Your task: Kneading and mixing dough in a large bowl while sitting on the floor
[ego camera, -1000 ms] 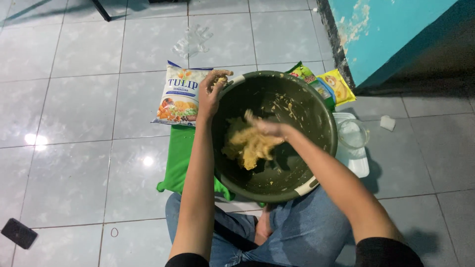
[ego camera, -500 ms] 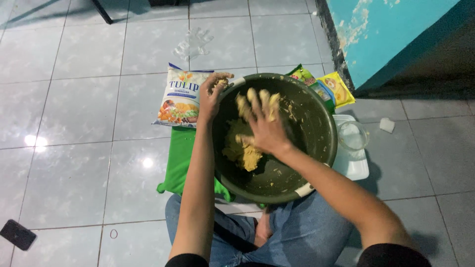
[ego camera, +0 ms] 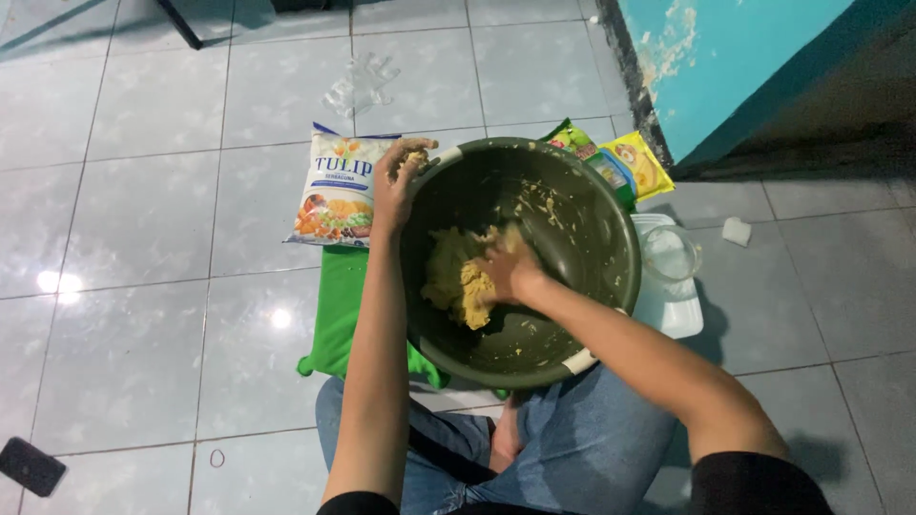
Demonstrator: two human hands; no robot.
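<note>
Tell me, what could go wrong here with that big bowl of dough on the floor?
The large dark green plastic bowl sits tilted on a green cloth, steadied only by the left hand on its rim, so it might slip. The right hand pressing the yellow dough could push bits over the edge. The clear glass beside the bowl might get knocked.

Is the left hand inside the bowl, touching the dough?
No, the left hand grips the rim of the bowl, while the right hand presses the dough.

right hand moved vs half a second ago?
Yes. The right hand has dropped from the far inner wall of the bowl onto the dough at its bottom.
</note>
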